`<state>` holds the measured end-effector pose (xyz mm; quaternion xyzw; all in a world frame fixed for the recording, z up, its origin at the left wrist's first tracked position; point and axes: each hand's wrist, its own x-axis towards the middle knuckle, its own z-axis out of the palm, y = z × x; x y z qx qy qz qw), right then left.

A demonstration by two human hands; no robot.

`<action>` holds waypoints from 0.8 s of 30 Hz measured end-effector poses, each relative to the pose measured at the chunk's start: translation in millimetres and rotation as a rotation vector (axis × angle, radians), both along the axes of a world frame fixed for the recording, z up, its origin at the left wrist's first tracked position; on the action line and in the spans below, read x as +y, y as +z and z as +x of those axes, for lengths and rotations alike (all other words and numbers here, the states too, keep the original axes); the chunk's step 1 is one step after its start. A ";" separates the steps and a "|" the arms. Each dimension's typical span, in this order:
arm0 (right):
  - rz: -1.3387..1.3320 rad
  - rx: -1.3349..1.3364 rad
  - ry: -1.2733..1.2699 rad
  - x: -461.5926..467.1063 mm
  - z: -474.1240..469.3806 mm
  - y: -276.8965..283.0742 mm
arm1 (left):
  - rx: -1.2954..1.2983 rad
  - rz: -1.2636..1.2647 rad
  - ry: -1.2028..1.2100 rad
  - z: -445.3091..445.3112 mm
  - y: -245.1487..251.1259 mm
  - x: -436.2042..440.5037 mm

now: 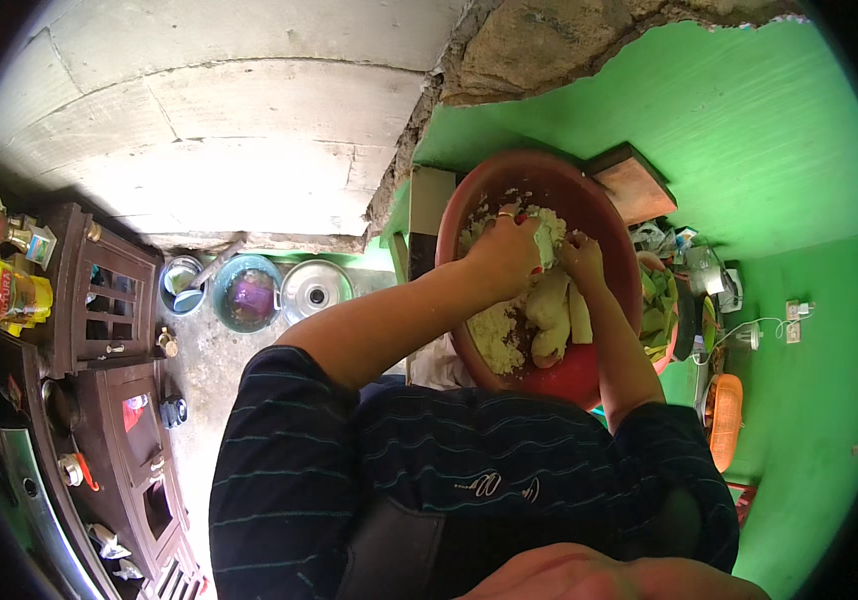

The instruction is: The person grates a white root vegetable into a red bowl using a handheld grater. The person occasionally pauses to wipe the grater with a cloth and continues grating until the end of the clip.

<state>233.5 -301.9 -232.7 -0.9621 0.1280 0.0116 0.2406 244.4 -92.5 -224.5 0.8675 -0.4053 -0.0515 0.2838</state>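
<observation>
A large reddish plastic basin [466, 199] stands before me, with crumbly, pale grated root [495, 337] piled inside. Peeled whitish roots, likely cassava [551, 330], lie in its near part. My left hand [505, 244], with a ring and red nails, reaches over the pile with thumb and fingers around a pale piece [546, 234]. At the other side of that piece, my right hand [582, 261] has its fingers curled in against it. The fingers hide much of the piece, so its full shape does not show.
Right of the basin are green leaves [656, 311], a wooden board [633, 184] against the green wall and an orange plastic basket [725, 420]. Leftward on the floor stand a blue tub [228, 315], a bucket [173, 289] and a metal lid [316, 274]. Dark wooden cabinets [125, 367] line the left.
</observation>
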 end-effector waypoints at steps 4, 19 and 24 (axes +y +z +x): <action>-0.054 -0.122 0.139 26.2 -32.4 11.9 | -0.095 0.024 0.056 7.6 -22.6 -9.9; -0.100 0.034 0.114 27.8 -21.3 13.0 | -0.081 0.036 0.078 1.9 -8.0 1.0; -0.419 -0.297 0.196 -73.4 0.9 -52.8 | 0.124 0.029 -0.034 -8.1 0.2 -1.5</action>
